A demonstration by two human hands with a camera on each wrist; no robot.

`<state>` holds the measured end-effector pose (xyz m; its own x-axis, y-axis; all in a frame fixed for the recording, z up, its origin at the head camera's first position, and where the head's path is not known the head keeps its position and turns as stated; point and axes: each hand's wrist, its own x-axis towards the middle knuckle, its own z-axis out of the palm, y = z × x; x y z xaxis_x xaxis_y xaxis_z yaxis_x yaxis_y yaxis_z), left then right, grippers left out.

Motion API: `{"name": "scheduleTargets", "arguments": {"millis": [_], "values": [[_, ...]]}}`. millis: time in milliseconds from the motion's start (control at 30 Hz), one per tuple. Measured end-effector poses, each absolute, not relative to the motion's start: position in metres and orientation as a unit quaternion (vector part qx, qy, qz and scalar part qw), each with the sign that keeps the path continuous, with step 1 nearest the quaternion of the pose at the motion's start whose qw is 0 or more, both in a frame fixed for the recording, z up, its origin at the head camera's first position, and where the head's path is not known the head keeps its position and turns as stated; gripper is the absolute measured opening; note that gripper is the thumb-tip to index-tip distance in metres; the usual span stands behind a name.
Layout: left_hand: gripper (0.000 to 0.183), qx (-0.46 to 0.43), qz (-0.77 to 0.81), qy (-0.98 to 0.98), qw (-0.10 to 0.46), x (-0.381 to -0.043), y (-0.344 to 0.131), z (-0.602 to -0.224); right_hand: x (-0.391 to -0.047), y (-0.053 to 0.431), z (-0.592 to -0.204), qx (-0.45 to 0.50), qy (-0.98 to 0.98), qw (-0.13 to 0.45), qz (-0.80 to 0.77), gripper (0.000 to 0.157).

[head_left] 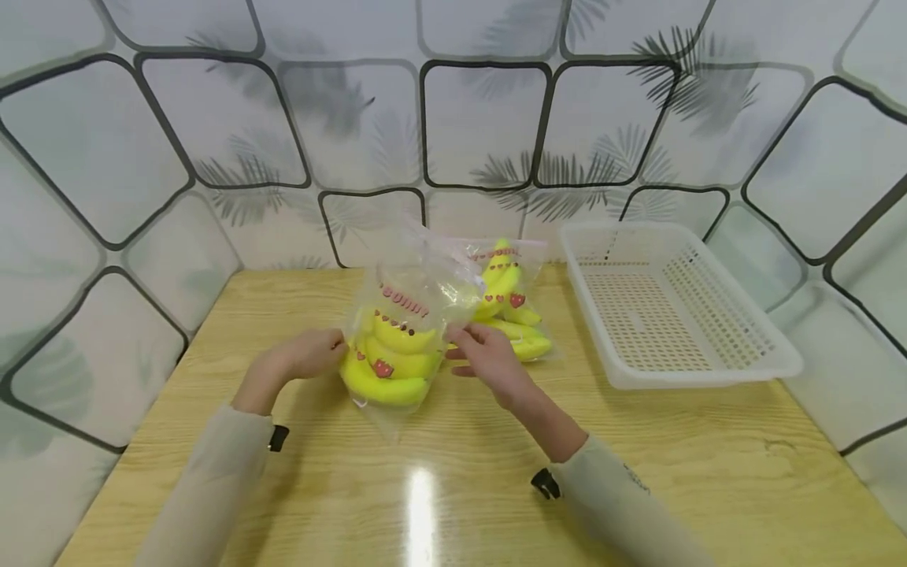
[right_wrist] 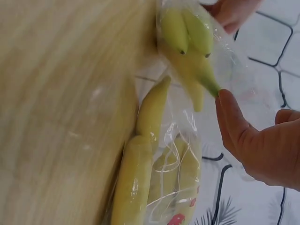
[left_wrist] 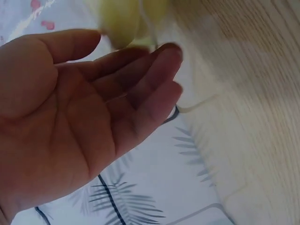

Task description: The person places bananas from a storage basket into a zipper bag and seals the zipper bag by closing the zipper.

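A clear plastic bag of yellow bananas (head_left: 393, 366), printed with red lettering and hearts, stands between both hands in the head view. My left hand (head_left: 312, 353) holds its left edge, the thumb in front and the fingers behind. In the left wrist view that hand (left_wrist: 89, 103) shows its palm, fingers gently bent beside the bananas. My right hand (head_left: 492, 362) is at the bag's right side. Seen from the right wrist, the straight fingers of this hand (right_wrist: 262, 145) touch the bag by a banana's stem end, with the thumb apart.
A second clear bag of bananas (head_left: 520, 342) lies just behind and to the right. On the table's right side sits a white plastic basket (head_left: 708, 374) with a lattice bottom. Patterned cloth (head_left: 489, 126) surrounds the back and sides of the wooden table (head_left: 340, 488).
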<state>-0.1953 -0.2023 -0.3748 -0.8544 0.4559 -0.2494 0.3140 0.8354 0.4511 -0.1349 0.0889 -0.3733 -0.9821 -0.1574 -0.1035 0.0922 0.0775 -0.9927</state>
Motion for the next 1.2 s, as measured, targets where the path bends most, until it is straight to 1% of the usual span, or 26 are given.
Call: {"name": "scheduleTargets", "arguments": {"millis": [167, 233, 300, 367, 433, 567, 633, 700, 767, 833, 900, 1033, 1200], "values": [[0.024, 0.218, 0.232, 0.919, 0.232, -0.182, -0.202, -0.373, -0.156, 0.094, -0.367, -0.001, 0.735, 0.072, -0.675, 0.042], [0.027, 0.211, 0.254, 0.908, 0.258, -0.184, -0.206, -0.371, -0.162, 0.094, -0.366, 0.002, 0.735, 0.064, -0.675, 0.042], [0.03, 0.197, 0.274, 0.902, 0.271, -0.19, -0.213, -0.367, -0.166, 0.095, -0.366, 0.006, 0.734, 0.06, -0.677, 0.041], [0.037, 0.175, 0.29, 0.902, 0.269, -0.2, -0.22, -0.365, -0.169, 0.095, -0.367, 0.012, 0.731, 0.058, -0.68, 0.04], [0.045, 0.158, 0.311, 0.902, 0.254, -0.211, -0.227, -0.366, -0.171, 0.095, -0.368, 0.016, 0.726, 0.059, -0.684, 0.039], [0.066, 0.147, 0.377, 0.88, 0.251, -0.23, -0.234, -0.375, -0.175, 0.095, -0.372, 0.032, 0.708, 0.064, -0.702, 0.036], [0.069, 0.148, 0.414, 0.862, 0.252, -0.236, -0.236, -0.38, -0.177, 0.095, -0.373, 0.037, 0.7, 0.068, -0.71, 0.036], [0.063, 0.153, 0.441, 0.849, 0.247, -0.238, -0.237, -0.384, -0.178, 0.096, -0.372, 0.041, 0.689, 0.073, -0.72, 0.035], [0.051, 0.159, 0.458, 0.844, 0.229, -0.239, -0.24, -0.388, -0.178, 0.098, -0.37, 0.036, 0.683, 0.075, -0.726, 0.035], [0.04, 0.17, 0.465, 0.842, 0.212, -0.236, -0.243, -0.391, -0.178, 0.101, -0.367, 0.03, 0.684, 0.07, -0.726, 0.035], [0.033, 0.182, 0.465, 0.843, 0.2, -0.232, -0.249, -0.393, -0.176, 0.105, -0.363, 0.021, 0.694, 0.061, -0.717, 0.036], [0.028, 0.203, 0.462, 0.844, 0.182, -0.222, -0.252, -0.392, -0.172, 0.116, -0.354, 0.0, 0.713, 0.031, -0.7, 0.037], [0.023, 0.241, 0.455, 0.844, 0.147, -0.206, -0.236, -0.384, -0.165, 0.134, -0.348, -0.01, 0.712, -0.011, -0.702, 0.036]]}}
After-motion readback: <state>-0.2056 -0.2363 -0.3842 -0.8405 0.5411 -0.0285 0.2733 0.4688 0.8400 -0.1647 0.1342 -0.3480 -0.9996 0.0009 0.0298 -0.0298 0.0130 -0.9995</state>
